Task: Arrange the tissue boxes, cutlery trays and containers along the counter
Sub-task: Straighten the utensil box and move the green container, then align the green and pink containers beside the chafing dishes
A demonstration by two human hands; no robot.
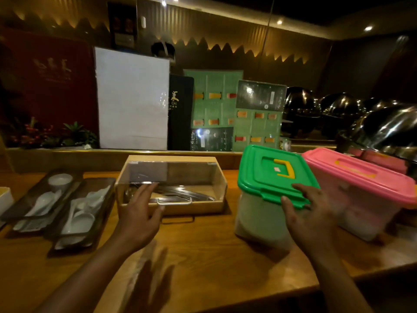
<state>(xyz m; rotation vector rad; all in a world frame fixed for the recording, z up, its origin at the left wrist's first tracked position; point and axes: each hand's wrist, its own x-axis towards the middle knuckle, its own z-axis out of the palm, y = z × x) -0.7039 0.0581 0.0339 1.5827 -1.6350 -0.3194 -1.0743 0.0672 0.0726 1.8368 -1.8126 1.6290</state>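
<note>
A clear container with a green lid (270,175) stands on the wooden counter (203,256), right of centre. My right hand (309,218) rests on its near right corner with the fingers spread over the lid's edge. Touching it on the right is a pink-lidded container (361,175). A wooden cutlery box with a clear cover (173,184) sits in the middle and holds metal cutlery. My left hand (141,211) hovers open at its front left corner, fingertips at the cover. Two dark trays (74,206) with white spoons lie to the left.
Menus and a white board (133,98) lean against the back ledge. Steel chafing-dish domes (383,125) stand at the far right. A white dish edge (5,199) shows at the far left, plants behind it. The counter's near edge runs below my arms.
</note>
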